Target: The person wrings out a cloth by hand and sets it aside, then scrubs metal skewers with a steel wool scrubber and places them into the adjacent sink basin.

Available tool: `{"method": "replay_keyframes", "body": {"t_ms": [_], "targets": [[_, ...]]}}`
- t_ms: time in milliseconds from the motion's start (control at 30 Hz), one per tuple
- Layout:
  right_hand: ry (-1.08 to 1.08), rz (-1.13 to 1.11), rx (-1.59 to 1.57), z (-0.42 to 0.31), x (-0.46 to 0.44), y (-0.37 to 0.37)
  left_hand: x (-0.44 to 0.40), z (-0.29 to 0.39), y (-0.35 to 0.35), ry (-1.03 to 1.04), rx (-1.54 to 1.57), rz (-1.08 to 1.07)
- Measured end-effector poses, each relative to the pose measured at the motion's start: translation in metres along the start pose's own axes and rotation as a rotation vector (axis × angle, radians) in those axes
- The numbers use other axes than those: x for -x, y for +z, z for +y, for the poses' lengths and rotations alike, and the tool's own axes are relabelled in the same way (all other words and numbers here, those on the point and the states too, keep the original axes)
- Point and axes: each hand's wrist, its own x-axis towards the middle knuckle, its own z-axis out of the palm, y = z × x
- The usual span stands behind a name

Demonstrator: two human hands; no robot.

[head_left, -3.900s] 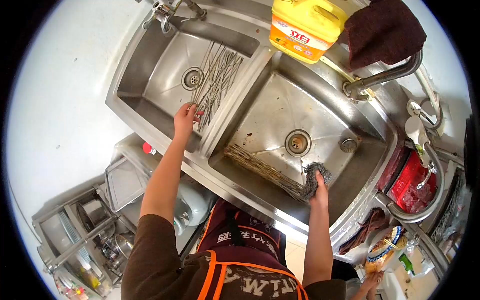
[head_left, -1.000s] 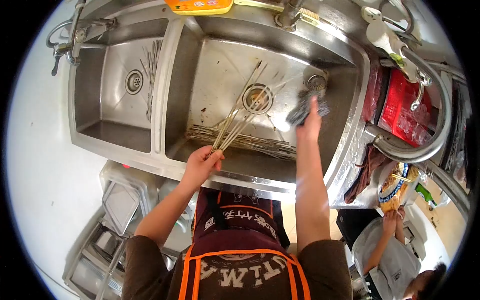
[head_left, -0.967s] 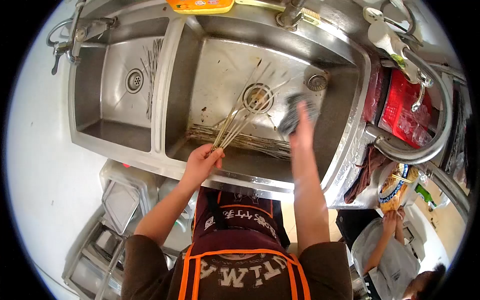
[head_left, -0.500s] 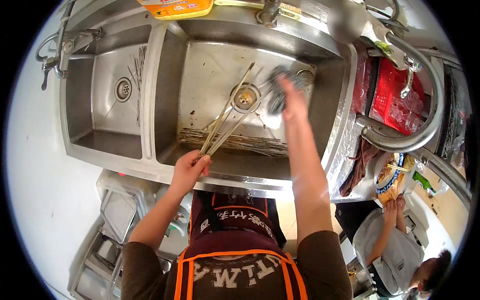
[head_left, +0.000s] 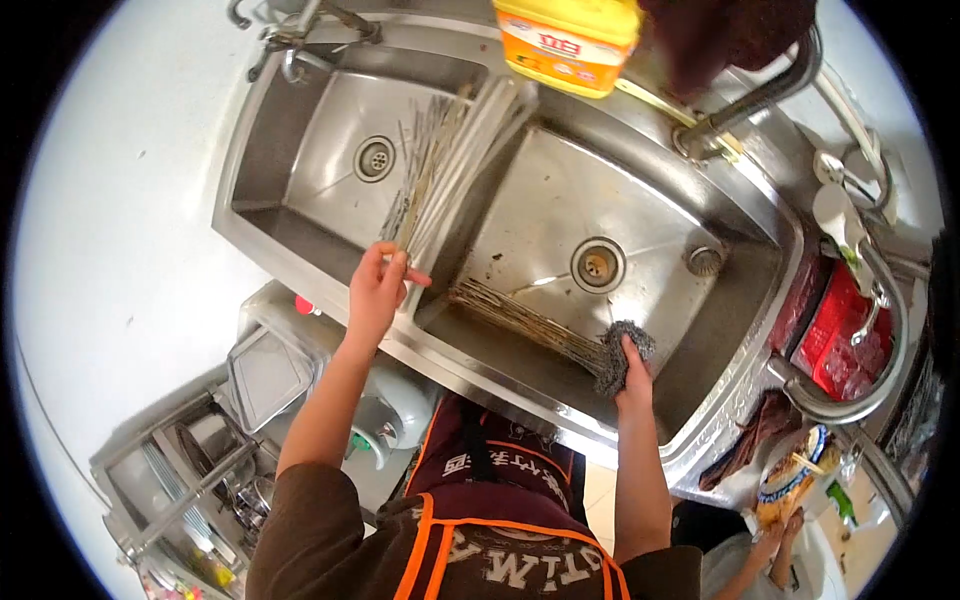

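My left hand (head_left: 376, 295) is over the divider side of the left basin (head_left: 320, 170), its thumb and fingers pinching the lower ends of a few long thin skewers (head_left: 432, 165). Those skewers are smeared by motion and overlap others lying along that basin's right side, so I cannot separate them all. In the right basin (head_left: 640, 180), my right hand (head_left: 635, 378) grips a grey steel wool scrubber (head_left: 626, 342). The scrubber touches the right end of a bundle of skewers (head_left: 530, 322) lying along the near wall.
A yellow-orange detergent jug (head_left: 565, 45) stands behind the sinks. Faucets (head_left: 715, 135) rise at the back and right. A red basket (head_left: 845, 330) and a dark cloth (head_left: 750, 440) are on the right. Another person's hands (head_left: 785, 540) are near a plate at lower right.
My view has turned and shifted left. My left hand has carried its skewers from the right basin to over the left one. The scrubber has moved from the far right to the skewer bundle.
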Motion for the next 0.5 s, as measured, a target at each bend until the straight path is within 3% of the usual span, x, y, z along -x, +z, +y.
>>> {"method": "replay_keyframes", "body": {"t_ms": [133, 300, 400, 467, 500], "targets": [[-0.008, -0.047, -0.002, -0.004, 0.002, 0.006, -0.038, -0.017, -0.030, 0.012, 0.038, 0.135], [-0.051, -0.048, 0.040, 0.000, 0.010, 0.014, -0.090, -0.069, -0.050, -0.029, 0.093, 0.143], [-0.003, -0.087, 0.070, 0.008, 0.012, 0.013, -0.111, -0.093, -0.059, 0.087, 0.058, 0.222], [0.010, -0.048, 0.110, 0.014, 0.014, 0.015, -0.114, -0.097, -0.066, 0.404, -0.410, 0.411], [0.024, -0.059, 0.138, 0.015, 0.017, 0.017, -0.108, -0.087, -0.063, 0.404, -0.409, 0.412]]}}
